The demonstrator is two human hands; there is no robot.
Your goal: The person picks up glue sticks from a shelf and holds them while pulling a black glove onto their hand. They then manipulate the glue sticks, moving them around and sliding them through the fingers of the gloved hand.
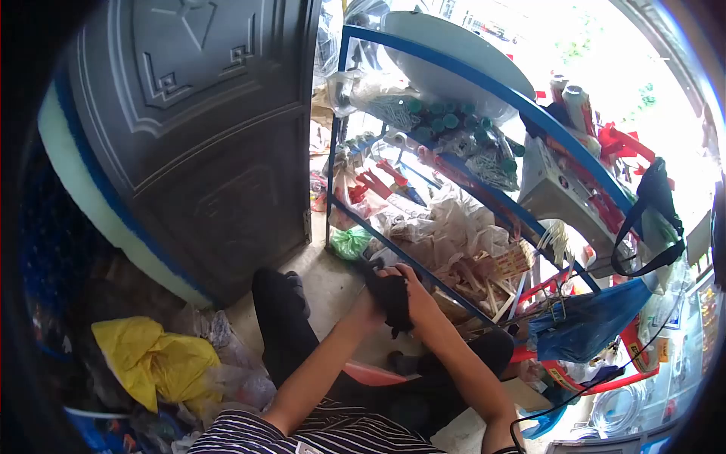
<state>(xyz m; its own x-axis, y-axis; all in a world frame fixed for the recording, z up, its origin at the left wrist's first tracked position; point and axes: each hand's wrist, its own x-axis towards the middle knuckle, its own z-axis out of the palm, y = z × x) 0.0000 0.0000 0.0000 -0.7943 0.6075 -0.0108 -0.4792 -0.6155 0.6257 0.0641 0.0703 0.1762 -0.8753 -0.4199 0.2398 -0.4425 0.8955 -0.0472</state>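
Observation:
A black, soft-looking item (393, 301) hangs between my two hands, above my lap. The fingers of my left hand (368, 304) are blurred and partly behind it. My right hand (413, 286) is wrapped round its upper right side, with fingers bent over the top. Just beyond my hands, a green plastic bag (351, 242) lies on the floor by the shelf leg. Below them are my crossed legs in dark trousers and a red edge (374, 373) of something under me.
A blue metal rack (454, 68) full of bags, bottles and sticks stands ahead and to the right. The grey door (227, 174) is at the left, with a yellow bag (159, 363) below it. A black cable (597, 384) crosses the right side.

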